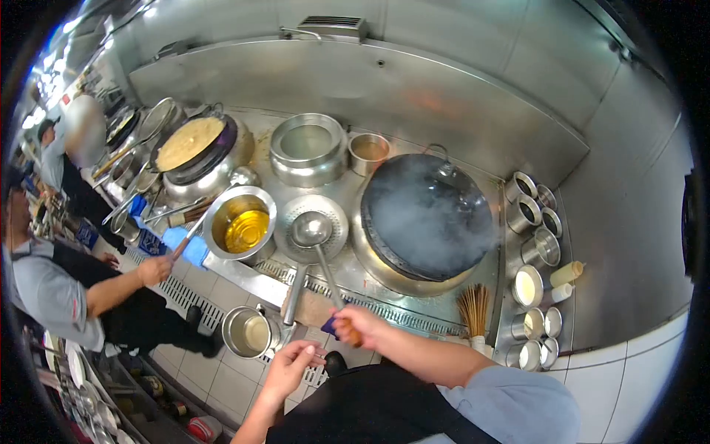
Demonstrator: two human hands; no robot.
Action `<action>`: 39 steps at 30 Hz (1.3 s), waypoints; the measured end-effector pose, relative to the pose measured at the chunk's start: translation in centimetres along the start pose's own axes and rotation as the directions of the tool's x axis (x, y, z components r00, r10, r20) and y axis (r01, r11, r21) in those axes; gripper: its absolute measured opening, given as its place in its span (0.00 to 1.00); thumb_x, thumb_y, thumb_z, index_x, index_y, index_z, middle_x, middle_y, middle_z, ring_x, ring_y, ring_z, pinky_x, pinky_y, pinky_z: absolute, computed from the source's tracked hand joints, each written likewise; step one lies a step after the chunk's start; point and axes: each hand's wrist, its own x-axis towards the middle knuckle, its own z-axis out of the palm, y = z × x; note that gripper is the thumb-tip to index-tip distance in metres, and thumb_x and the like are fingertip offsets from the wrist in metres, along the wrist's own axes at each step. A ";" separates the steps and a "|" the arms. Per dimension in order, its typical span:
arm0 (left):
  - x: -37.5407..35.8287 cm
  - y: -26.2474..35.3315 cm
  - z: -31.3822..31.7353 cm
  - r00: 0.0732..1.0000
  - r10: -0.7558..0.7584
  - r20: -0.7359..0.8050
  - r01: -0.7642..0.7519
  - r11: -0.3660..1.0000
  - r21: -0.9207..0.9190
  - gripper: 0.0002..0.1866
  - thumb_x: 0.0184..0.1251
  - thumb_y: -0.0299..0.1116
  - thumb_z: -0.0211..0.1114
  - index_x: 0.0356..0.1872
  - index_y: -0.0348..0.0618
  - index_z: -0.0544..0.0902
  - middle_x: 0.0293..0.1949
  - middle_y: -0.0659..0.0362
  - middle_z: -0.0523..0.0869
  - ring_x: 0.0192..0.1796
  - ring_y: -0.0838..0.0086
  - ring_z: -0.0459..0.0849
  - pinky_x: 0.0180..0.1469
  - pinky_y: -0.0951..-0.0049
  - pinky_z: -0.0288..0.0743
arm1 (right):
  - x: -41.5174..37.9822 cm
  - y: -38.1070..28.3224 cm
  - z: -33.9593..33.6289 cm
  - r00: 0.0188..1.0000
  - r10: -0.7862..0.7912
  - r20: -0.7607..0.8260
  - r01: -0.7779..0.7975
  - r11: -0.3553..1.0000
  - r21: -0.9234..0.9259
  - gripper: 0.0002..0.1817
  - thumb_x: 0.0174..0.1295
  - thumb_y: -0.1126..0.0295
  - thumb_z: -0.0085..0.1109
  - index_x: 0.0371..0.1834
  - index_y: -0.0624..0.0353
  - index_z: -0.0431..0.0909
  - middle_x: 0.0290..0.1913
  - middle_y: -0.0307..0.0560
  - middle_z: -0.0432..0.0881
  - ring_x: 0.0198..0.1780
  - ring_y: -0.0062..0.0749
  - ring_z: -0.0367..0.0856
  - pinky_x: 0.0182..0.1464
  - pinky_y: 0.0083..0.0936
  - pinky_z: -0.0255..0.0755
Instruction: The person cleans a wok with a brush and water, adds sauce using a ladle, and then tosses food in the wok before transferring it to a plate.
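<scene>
My right hand [355, 328] is closed around the wooden grip of a metal ladle [311, 229]. The ladle's bowl is over a round perforated strainer [336, 214], whose handle points toward me. My left hand [290, 368] is just below the end of that handle, fingers loosely extended, with nothing visible in it. A large dark wok [444, 222] with smoke rising from it sits on the burner to the right. Left of the strainer stands a metal pot [211, 226] with yellow oil inside.
Steel seasoning cups [542, 248] and squeeze bottles line the right side, near a bamboo brush [472, 311]. Behind are a lidless pot [308, 174] and a small pot [369, 152]. A saucepan [235, 333] hangs at the front edge. A co-worker's hand [155, 271] grips a wooden handle at left.
</scene>
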 end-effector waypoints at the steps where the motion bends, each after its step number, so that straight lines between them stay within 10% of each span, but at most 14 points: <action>1: -0.6 0.3 -1.0 0.992 0.118 -0.040 -0.116 0.993 0.033 0.15 0.71 0.35 0.55 0.50 0.33 0.76 0.41 0.52 0.84 0.37 0.70 0.84 0.42 0.72 0.78 | -1.7 -2.2 0.8 0.998 0.002 -0.057 -0.007 0.996 -0.086 0.05 0.62 0.71 0.51 0.39 0.57 0.68 0.25 0.39 0.73 0.22 0.25 0.73 0.19 0.21 0.63; 10: -3.8 -3.4 -6.7 0.891 0.135 -0.433 -0.059 0.981 0.185 0.12 0.66 0.31 0.61 0.44 0.32 0.78 0.32 0.57 0.84 0.33 0.77 0.81 0.39 0.77 0.75 | 1.8 -19.3 7.3 0.694 -0.709 -0.124 0.171 0.329 -0.929 0.11 0.56 0.73 0.50 0.43 0.62 0.71 0.21 0.45 0.75 0.15 0.31 0.73 0.19 0.29 0.68; 12: -4.2 -5.1 -7.0 0.880 0.144 -0.453 -0.042 0.973 0.228 0.13 0.64 0.33 0.64 0.43 0.32 0.79 0.31 0.58 0.84 0.33 0.78 0.81 0.37 0.77 0.74 | 9.7 -24.9 4.6 0.498 -0.864 0.074 0.013 -0.078 -0.997 0.13 0.56 0.72 0.49 0.44 0.64 0.73 0.25 0.53 0.80 0.18 0.37 0.77 0.23 0.34 0.72; 14: -4.3 -7.3 -7.5 0.861 0.186 -0.473 0.013 0.923 0.385 0.14 0.61 0.35 0.66 0.42 0.33 0.81 0.30 0.57 0.84 0.33 0.78 0.81 0.37 0.77 0.74 | 11.0 -26.4 7.9 0.374 -0.925 0.070 -0.233 -0.167 -0.958 0.12 0.55 0.72 0.50 0.40 0.66 0.75 0.27 0.58 0.81 0.21 0.41 0.81 0.27 0.35 0.74; 18: -5.8 -8.3 -7.8 0.824 0.245 -0.511 0.071 0.850 0.522 0.15 0.58 0.37 0.67 0.39 0.35 0.82 0.30 0.53 0.85 0.31 0.71 0.82 0.37 0.73 0.75 | 16.0 -29.3 9.1 0.591 -0.801 -0.095 -0.294 -0.103 -0.950 0.07 0.54 0.72 0.51 0.30 0.65 0.77 0.21 0.53 0.79 0.20 0.39 0.79 0.24 0.35 0.74; 20: -6.9 -8.9 -7.9 0.804 0.255 -0.537 0.101 0.832 0.546 0.15 0.58 0.38 0.66 0.38 0.36 0.83 0.30 0.51 0.85 0.32 0.67 0.83 0.37 0.71 0.76 | 18.0 -29.9 9.1 0.795 -0.566 -0.217 0.214 0.597 -0.774 0.06 0.52 0.74 0.52 0.20 0.60 0.74 0.17 0.48 0.75 0.18 0.34 0.76 0.20 0.30 0.71; 23: -7.8 -9.7 -9.0 0.776 0.151 -0.613 0.219 0.846 0.486 0.15 0.59 0.39 0.65 0.38 0.36 0.83 0.31 0.49 0.85 0.31 0.66 0.83 0.37 0.68 0.77 | 14.4 -30.2 11.7 0.910 -0.396 -0.124 0.371 0.910 -0.184 0.02 0.52 0.78 0.50 0.24 0.60 0.69 0.19 0.42 0.70 0.17 0.25 0.71 0.18 0.20 0.65; 25: -8.1 -9.9 -10.0 0.786 0.161 -0.598 0.238 0.813 0.532 0.13 0.60 0.35 0.63 0.39 0.33 0.81 0.28 0.52 0.85 0.30 0.70 0.83 0.36 0.72 0.76 | 13.9 -32.1 11.4 0.953 -0.302 0.010 0.278 0.890 0.362 0.05 0.53 0.76 0.50 0.26 0.60 0.64 0.20 0.41 0.68 0.18 0.27 0.72 0.19 0.20 0.67; 29: -8.3 -11.3 -11.6 0.771 0.173 -0.613 0.223 0.828 0.514 0.11 0.62 0.30 0.63 0.38 0.30 0.80 0.25 0.54 0.84 0.28 0.75 0.84 0.33 0.75 0.76 | 14.2 -35.9 9.1 0.845 -0.449 0.292 0.170 0.741 0.650 0.06 0.56 0.78 0.53 0.32 0.63 0.66 0.22 0.40 0.70 0.23 0.26 0.74 0.23 0.18 0.70; 36: -8.1 -9.5 -10.3 0.766 0.144 -0.626 0.286 0.796 0.533 0.12 0.62 0.30 0.63 0.39 0.29 0.80 0.24 0.53 0.84 0.29 0.75 0.84 0.33 0.75 0.75 | 14.8 -35.1 9.6 0.725 -0.505 0.469 0.310 0.847 0.433 0.10 0.58 0.73 0.57 0.37 0.65 0.69 0.21 0.37 0.70 0.24 0.21 0.73 0.24 0.18 0.67; 38: -7.8 -9.8 -10.3 0.781 0.148 -0.607 0.277 0.788 0.549 0.12 0.62 0.31 0.63 0.40 0.29 0.80 0.24 0.53 0.84 0.28 0.75 0.83 0.33 0.75 0.75 | 14.8 -34.5 10.4 0.766 -0.520 0.378 0.382 0.841 0.382 0.07 0.56 0.72 0.57 0.31 0.64 0.70 0.19 0.38 0.70 0.20 0.23 0.72 0.21 0.18 0.64; 39: -7.8 -10.0 -10.2 0.797 0.150 -0.585 0.267 0.780 0.565 0.12 0.62 0.31 0.63 0.40 0.29 0.80 0.24 0.53 0.84 0.28 0.74 0.83 0.34 0.75 0.75 | 14.8 -34.4 10.8 0.812 -0.554 0.186 0.555 0.830 0.051 0.06 0.55 0.73 0.56 0.27 0.63 0.70 0.18 0.38 0.69 0.18 0.25 0.70 0.20 0.19 0.64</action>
